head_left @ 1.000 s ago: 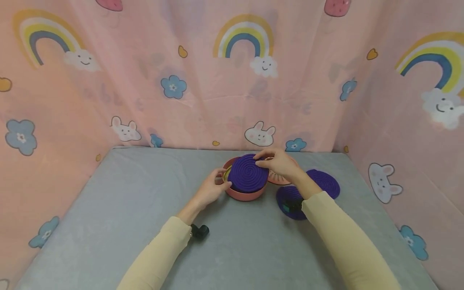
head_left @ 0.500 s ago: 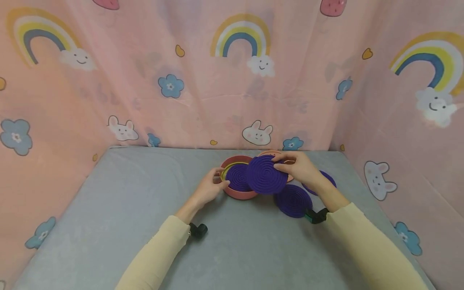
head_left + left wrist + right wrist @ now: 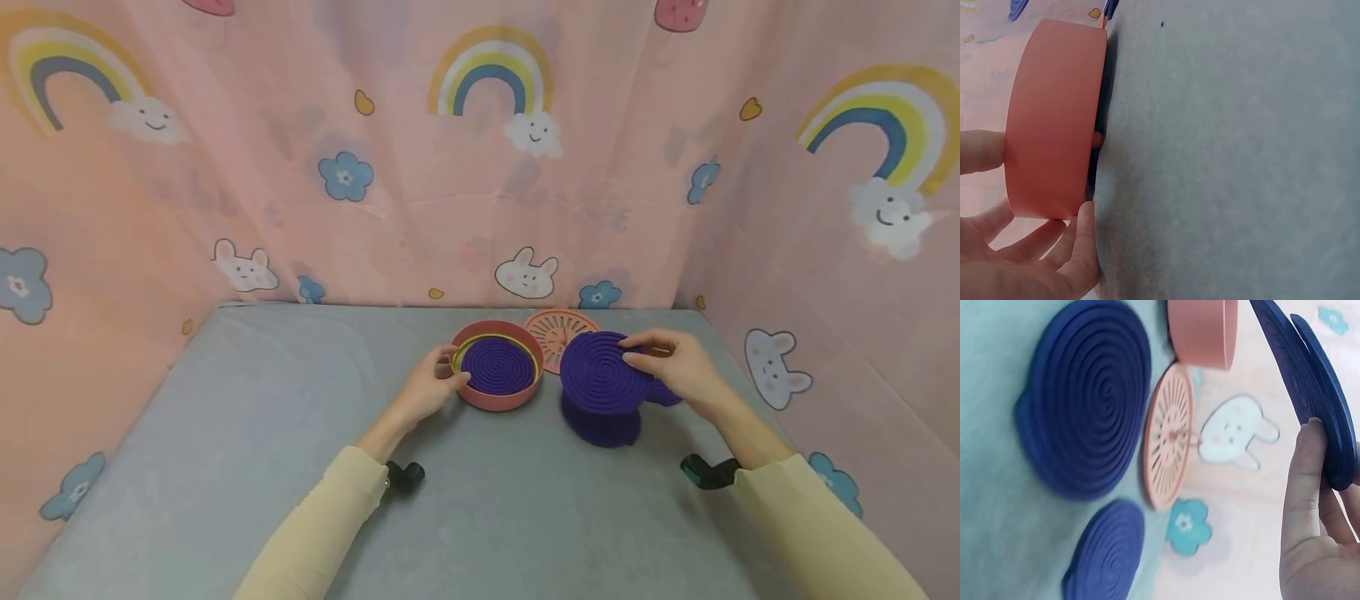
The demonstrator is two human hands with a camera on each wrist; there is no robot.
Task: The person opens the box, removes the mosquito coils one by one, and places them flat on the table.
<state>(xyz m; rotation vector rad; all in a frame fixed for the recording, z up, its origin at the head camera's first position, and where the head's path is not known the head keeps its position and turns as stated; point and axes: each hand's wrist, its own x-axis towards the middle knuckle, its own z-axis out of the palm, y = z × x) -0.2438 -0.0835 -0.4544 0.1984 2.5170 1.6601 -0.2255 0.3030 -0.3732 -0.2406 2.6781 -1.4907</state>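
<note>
My right hand (image 3: 678, 367) pinches a purple mosquito coil (image 3: 606, 372) at its edge, thumb on one face, above the table. In the right wrist view this coil (image 3: 1319, 387) shows as two layers with a narrow gap at the top. My left hand (image 3: 427, 387) holds the left side of a round pink mosquito coil box (image 3: 498, 402), which rests on the table. Inside that box lie another purple coil (image 3: 498, 367) and a yellow ring. Beneath the held coil lies a purple coil (image 3: 600, 429), partly hidden; a further coil (image 3: 1107, 556) lies to its right.
A pink slotted lid (image 3: 553, 333) lies behind and right of the box, near the back edge of the grey table (image 3: 480, 517). Pink patterned curtains (image 3: 420, 217) stand behind and at both sides. A black camera hangs at each wrist.
My right hand has carried the held coil rightward from above the box to above the coils on the table, uncovering the coil inside the box. My left hand stays at the box.
</note>
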